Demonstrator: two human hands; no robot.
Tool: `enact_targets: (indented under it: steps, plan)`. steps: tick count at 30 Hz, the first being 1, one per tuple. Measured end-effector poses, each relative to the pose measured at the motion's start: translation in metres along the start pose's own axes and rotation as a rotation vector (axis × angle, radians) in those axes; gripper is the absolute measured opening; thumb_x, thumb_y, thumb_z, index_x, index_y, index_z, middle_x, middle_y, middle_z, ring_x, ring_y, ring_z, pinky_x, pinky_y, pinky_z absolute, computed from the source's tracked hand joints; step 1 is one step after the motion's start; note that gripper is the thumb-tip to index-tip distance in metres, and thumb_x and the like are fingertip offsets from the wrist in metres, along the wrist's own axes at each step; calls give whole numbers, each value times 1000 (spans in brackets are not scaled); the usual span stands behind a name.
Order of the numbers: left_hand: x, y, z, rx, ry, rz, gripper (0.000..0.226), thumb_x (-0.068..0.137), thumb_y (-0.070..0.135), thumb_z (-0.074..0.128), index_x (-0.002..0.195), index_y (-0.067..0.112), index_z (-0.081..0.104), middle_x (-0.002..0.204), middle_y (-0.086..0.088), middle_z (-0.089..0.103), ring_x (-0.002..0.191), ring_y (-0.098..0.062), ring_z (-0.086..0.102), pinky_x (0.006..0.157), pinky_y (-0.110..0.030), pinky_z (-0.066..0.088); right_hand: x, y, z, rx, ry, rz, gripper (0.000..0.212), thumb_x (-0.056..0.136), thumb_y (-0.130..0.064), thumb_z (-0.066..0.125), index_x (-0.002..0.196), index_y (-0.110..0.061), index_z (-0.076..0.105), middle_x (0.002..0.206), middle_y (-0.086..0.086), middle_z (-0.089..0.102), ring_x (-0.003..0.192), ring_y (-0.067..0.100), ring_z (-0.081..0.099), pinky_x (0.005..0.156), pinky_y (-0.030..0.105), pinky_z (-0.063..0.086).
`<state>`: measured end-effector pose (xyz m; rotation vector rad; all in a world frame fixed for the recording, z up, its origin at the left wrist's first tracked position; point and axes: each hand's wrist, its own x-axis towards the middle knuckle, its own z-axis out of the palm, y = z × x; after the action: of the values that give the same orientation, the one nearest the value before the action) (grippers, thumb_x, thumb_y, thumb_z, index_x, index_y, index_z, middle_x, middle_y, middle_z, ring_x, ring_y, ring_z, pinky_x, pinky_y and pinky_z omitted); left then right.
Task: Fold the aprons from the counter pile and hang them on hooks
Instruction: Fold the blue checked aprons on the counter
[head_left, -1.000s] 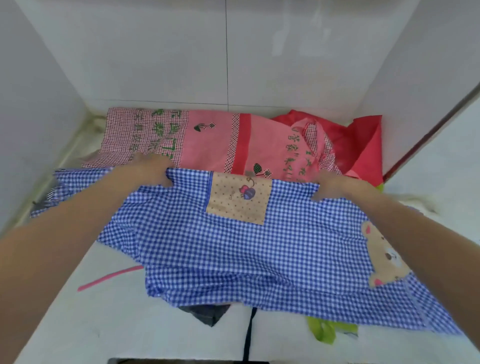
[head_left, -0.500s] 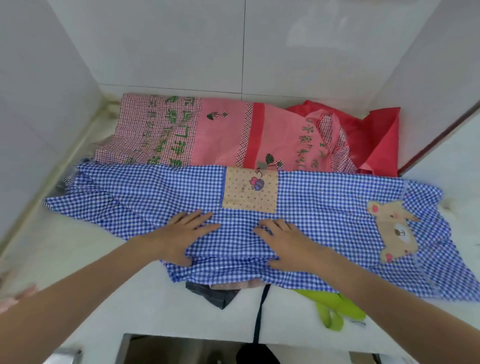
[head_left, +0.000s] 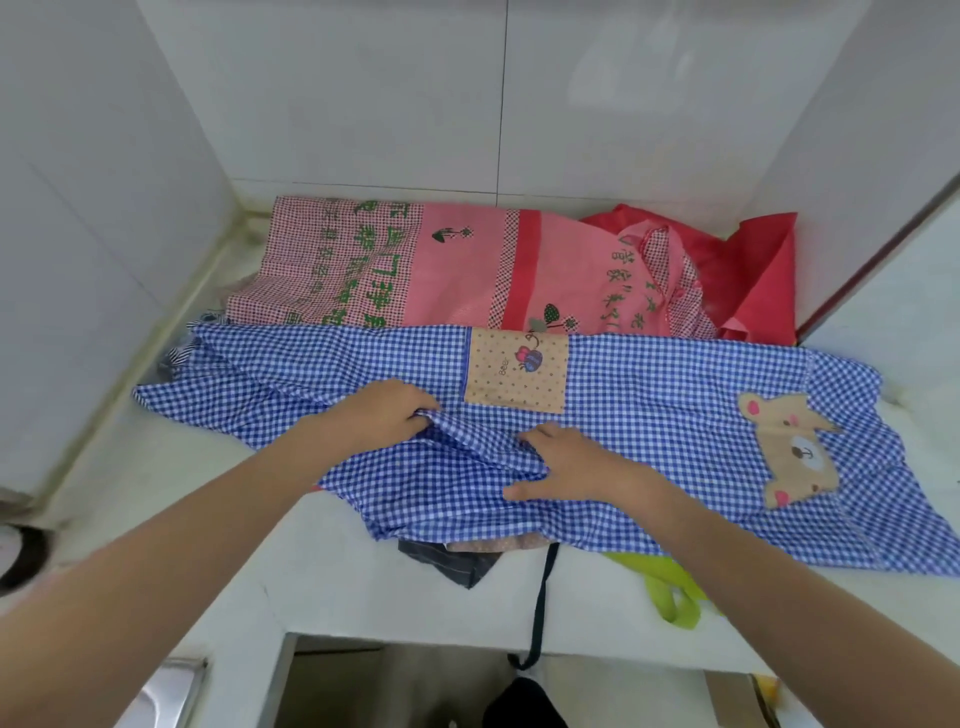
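The apron (head_left: 649, 415) under my hands is blue-and-white gingham, with a tan dotted patch (head_left: 514, 371) and a tan bear (head_left: 795, 457) (pink ears and cheeks). Behind it lies a pink apron (head_left: 457, 270) with red-checked panels, 1 red stripe and green lettering.

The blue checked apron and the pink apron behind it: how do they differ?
The blue checked apron lies nearer, both hands gripping its bunched cloth; the pink apron lies untouched by the wall. The blue one carries a bear patch; the pink one carries green lettering. Both lie spread on the counter.
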<state>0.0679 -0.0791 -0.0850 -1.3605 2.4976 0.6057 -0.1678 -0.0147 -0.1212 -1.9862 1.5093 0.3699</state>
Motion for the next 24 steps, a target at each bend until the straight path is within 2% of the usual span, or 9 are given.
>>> enact_targets:
  steps: [3, 6, 8, 11, 14, 16, 19, 21, 24]
  plan:
    - [-5, -1, 4, 2, 22, -6, 37, 100, 20, 42, 136, 16, 49, 130, -2, 58, 111, -20, 57, 93, -30, 43, 4, -14, 20, -230, 212, 78, 67, 92, -50, 50, 143, -13, 27, 141, 10, 33, 129, 32, 35, 107, 51, 30]
    - [-14, -4, 15, 178, 85, 57, 48, 98, 28, 44, 145, 20, 34, 141, -3, 47, 120, -20, 50, 98, -34, 42, 8, -12, 32, -397, 329, 123, 55, 94, -26, 54, 141, -11, 29, 139, 11, 37, 127, 32, 40, 110, 52, 26]
    - [-23, -6, 32, 425, 118, 184, 72, 89, 38, 58, 148, 21, 22, 151, -4, 31, 132, -23, 39, 106, -39, 34, 9, -7, 30, -431, 340, 109, 55, 93, -16, 55, 141, -10, 29, 138, 11, 39, 126, 32, 42, 111, 50, 25]
    - [-23, -5, 52, 652, 227, 274, 97, 61, 29, 84, 141, 21, 29, 143, -9, 45, 119, -26, 53, 95, -41, 45, 12, 2, 16, -414, 293, 39, 50, 90, -1, 54, 135, -10, 36, 128, 10, 47, 113, 29, 52, 97, 41, 43]
    - [-10, 4, 49, 606, 178, 144, 72, 90, 9, 54, 149, 22, 15, 145, -5, 40, 123, -22, 48, 99, -34, 39, 11, 19, -5, -334, 275, 63, 36, 89, 2, 51, 123, -10, 47, 113, 10, 59, 96, 27, 61, 77, 39, 54]
    - [-2, 8, 36, 566, 220, 60, 52, 95, 8, 43, 144, 24, 33, 120, 1, 61, 105, -20, 59, 87, -31, 46, 6, 29, -10, -320, 289, 102, 43, 90, -8, 56, 131, -12, 44, 115, 8, 59, 100, 26, 60, 75, 36, 54]
    - [0, 9, 13, 520, 261, 13, 44, 95, 5, 42, 135, 23, 46, 104, 1, 68, 95, -22, 62, 77, -30, 44, -4, 35, -1, -448, 278, 158, 49, 92, -7, 56, 137, -11, 38, 130, 10, 47, 120, 27, 46, 91, 36, 48]
    - [-2, 5, 6, 485, 294, 8, 40, 95, 6, 44, 131, 20, 50, 99, -2, 69, 91, -25, 62, 76, -33, 45, -12, 40, -1, -516, 297, 221, 48, 89, 0, 55, 134, -10, 40, 129, 9, 48, 121, 27, 45, 92, 35, 46]
    - [-14, 3, 11, 493, 375, 122, 37, 74, 5, 72, 109, 16, 68, 67, -2, 68, 61, -23, 63, 56, -32, 50, -28, 52, -17, -573, 340, 295, 44, 87, 3, 56, 128, -9, 46, 122, 8, 53, 117, 25, 49, 93, 34, 46]
